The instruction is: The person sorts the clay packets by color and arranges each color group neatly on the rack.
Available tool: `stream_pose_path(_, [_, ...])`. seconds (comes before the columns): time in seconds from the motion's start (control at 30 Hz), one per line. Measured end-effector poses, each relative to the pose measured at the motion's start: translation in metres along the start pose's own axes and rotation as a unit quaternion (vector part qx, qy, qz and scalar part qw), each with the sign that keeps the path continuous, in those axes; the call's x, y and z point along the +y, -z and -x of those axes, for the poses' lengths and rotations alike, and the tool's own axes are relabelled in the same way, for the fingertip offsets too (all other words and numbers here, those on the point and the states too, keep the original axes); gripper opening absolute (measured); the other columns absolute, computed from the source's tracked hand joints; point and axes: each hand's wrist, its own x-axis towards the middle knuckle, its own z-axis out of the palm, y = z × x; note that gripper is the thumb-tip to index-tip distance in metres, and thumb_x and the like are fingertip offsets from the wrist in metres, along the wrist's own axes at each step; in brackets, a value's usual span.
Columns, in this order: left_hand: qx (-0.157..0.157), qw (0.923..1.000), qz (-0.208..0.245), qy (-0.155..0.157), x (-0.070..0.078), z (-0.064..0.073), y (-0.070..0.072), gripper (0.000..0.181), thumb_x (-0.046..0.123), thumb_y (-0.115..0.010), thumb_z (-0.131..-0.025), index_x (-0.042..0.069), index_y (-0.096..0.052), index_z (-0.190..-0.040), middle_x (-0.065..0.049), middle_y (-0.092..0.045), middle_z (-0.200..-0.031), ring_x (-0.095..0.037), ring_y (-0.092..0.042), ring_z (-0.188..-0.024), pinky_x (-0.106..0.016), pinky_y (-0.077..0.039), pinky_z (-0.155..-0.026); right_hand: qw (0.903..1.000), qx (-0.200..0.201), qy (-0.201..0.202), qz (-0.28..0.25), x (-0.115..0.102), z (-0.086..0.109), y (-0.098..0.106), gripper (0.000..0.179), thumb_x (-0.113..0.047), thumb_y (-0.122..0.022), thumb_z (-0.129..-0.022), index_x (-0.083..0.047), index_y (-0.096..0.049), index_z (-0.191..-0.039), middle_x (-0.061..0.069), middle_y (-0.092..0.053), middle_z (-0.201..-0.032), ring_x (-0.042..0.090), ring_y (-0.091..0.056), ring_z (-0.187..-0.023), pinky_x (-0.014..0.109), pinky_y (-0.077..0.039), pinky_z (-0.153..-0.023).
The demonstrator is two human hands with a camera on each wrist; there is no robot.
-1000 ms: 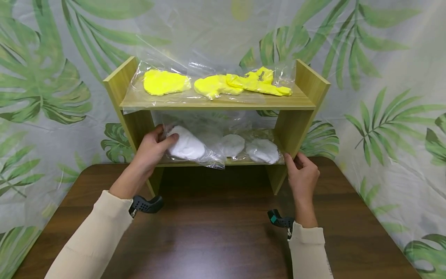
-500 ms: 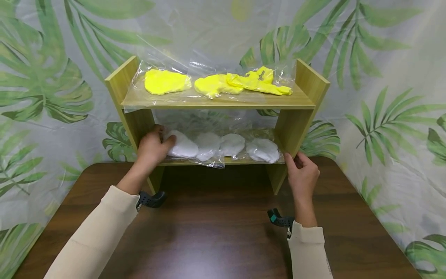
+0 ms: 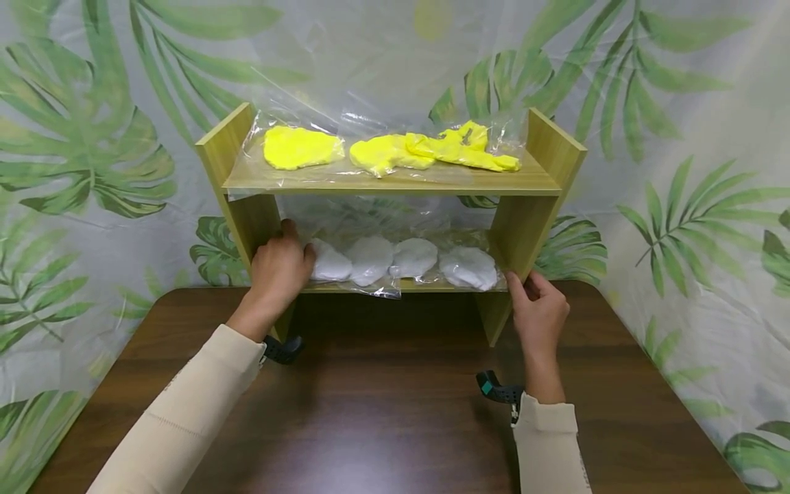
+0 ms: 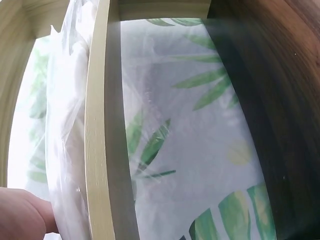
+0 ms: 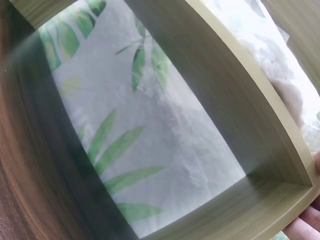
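My left hand [image 3: 279, 266] is at the left end of the lower shelf, over the end of a clear plastic bag holding a flat white piece [image 3: 330, 262]. Its thumb lies against the bag [image 4: 67, 145] in the left wrist view; the other fingertips are mostly hidden. Several white pieces lie in a row in clear bags, including one in the middle [image 3: 414, 258] and one at the right [image 3: 469, 267]. My right hand [image 3: 538, 305] grips the right side panel of the small wooden shelf [image 3: 395, 185], thumb in front, fingers around the outside.
On the upper shelf, clear bags hold bright yellow pieces: a flat one on the left [image 3: 302, 147] and crumpled ones on the right [image 3: 457, 147]. The shelf stands at the back of a dark wooden table [image 3: 382, 412], before a leaf-print cloth [image 3: 666, 103].
My left hand has lowered the bagged white piece onto the lower shelf's left end, beside the others, then shifted slightly right over its end. The right hand keeps its grip on the panel.
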Motion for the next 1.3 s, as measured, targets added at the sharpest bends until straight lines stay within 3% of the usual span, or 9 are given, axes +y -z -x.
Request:
stream_pose_path(0.3, [0.059,0.9977,-0.031,-0.009,-0.004,0.006,-0.003,0.024,0.01,-0.061,-0.086,-0.011,-0.051,-0.089,-0.025,-0.052,-0.074,-0.047,-0.053,-0.052,-0.058,-0.044,-0.046,0.9999,-0.006,0.004,-0.014,-0.004,0.001,-0.003,0.029,-0.031,-0.07,-0.088,-0.009,-0.076,-0.107,0.011,-0.074,-0.096,-0.016,-0.055,-0.07,0.006,-0.044,-0.061])
stream_pose_path(0.43, [0.078,0.9962,-0.031,-0.021,-0.007,0.008,-0.005,0.041,0.006,-0.061,-0.084,-0.019,-0.05,-0.114,-0.031,-0.055,-0.084,-0.046,-0.053,-0.051,-0.056,-0.045,-0.045,0.9997,-0.005,0.01,-0.02,-0.005,0.002,-0.004,0.029,-0.03,-0.07,-0.088,-0.009,-0.076,-0.106,0.011,-0.074,-0.096,-0.018,-0.054,-0.069,0.005,-0.044,-0.061])
stream_pose_path(0.53, [0.083,0.9955,-0.024,-0.039,-0.009,0.009,-0.006,0.043,0.002,-0.058,-0.084,-0.01,-0.054,-0.125,-0.034,-0.054,-0.089,-0.045,-0.051,-0.048,-0.056,-0.044,-0.043,0.9996,-0.004,0.015,-0.022,-0.006,0.002,-0.005,0.028,-0.03,-0.07,-0.088,-0.008,-0.076,-0.106,0.011,-0.074,-0.095,-0.018,-0.054,-0.069,0.005,-0.043,-0.061])
stream_pose_path(0.6, [0.083,0.995,-0.018,-0.054,-0.011,0.011,-0.006,0.033,0.0,-0.055,-0.084,-0.005,-0.062,-0.116,-0.033,-0.053,-0.086,-0.046,-0.05,-0.047,-0.056,-0.043,-0.042,0.9996,-0.004,0.016,-0.022,-0.006,0.003,-0.005,0.029,-0.03,-0.07,-0.088,-0.008,-0.076,-0.106,0.012,-0.074,-0.094,-0.018,-0.054,-0.069,0.005,-0.043,-0.061])
stream_pose_path(0.7, [0.079,0.9942,-0.014,-0.072,-0.013,0.013,-0.006,0.011,-0.001,-0.052,-0.084,-0.006,-0.063,-0.088,-0.028,-0.049,-0.073,-0.047,-0.05,-0.049,-0.058,-0.044,-0.044,0.9998,-0.005,0.013,-0.017,-0.006,0.003,-0.005,0.03,-0.032,-0.07,-0.089,-0.009,-0.075,-0.107,0.012,-0.074,-0.092,-0.018,-0.054,-0.069,0.005,-0.043,-0.061])
stream_pose_path(0.8, [0.071,0.995,-0.01,-0.07,-0.015,0.014,-0.006,0.012,0.0,-0.053,-0.085,-0.006,-0.058,-0.077,-0.027,-0.048,-0.072,-0.048,-0.05,-0.052,-0.059,-0.044,-0.047,0.9998,-0.007,0.011,-0.012,-0.006,0.003,-0.004,0.03,-0.032,-0.069,-0.089,-0.009,-0.075,-0.107,0.012,-0.074,-0.092,-0.018,-0.053,-0.069,0.005,-0.043,-0.061])
stream_pose_path(0.97, [0.065,0.996,-0.007,-0.061,-0.016,0.012,-0.002,0.023,0.002,-0.052,-0.088,-0.01,-0.064,-0.103,-0.031,-0.055,-0.081,-0.046,-0.053,-0.053,-0.057,-0.045,-0.047,0.9998,-0.007,0.016,-0.005,-0.006,0.001,-0.006,0.029,-0.032,-0.07,-0.088,-0.009,-0.076,-0.106,0.012,-0.074,-0.09,-0.018,-0.053,-0.068,0.006,-0.042,-0.061])
stream_pose_path(1.07, [0.077,0.9956,-0.01,-0.054,-0.011,0.015,0.002,0.035,0.005,-0.053,-0.089,-0.007,-0.061,-0.121,-0.032,-0.058,-0.089,-0.045,-0.054,-0.054,-0.056,-0.045,-0.046,0.9999,-0.007,0.014,0.001,-0.004,0.001,-0.006,0.029,-0.033,-0.07,-0.088,-0.01,-0.076,-0.104,0.011,-0.074,-0.089,-0.016,-0.053,-0.068,0.006,-0.043,-0.06])
stream_pose_path(1.3, [0.106,0.993,0.003,-0.052,0.004,0.034,0.019,0.033,0.015,-0.06,-0.091,0.0,-0.062,-0.12,-0.025,-0.058,-0.103,-0.042,-0.057,-0.065,-0.055,-0.046,-0.052,1.0,-0.006,-0.002,0.006,-0.001,0.0,0.002,0.032,-0.034,-0.071,-0.087,-0.01,-0.076,-0.107,0.013,-0.074,-0.092,-0.016,-0.054,-0.069,0.006,-0.043,-0.061])
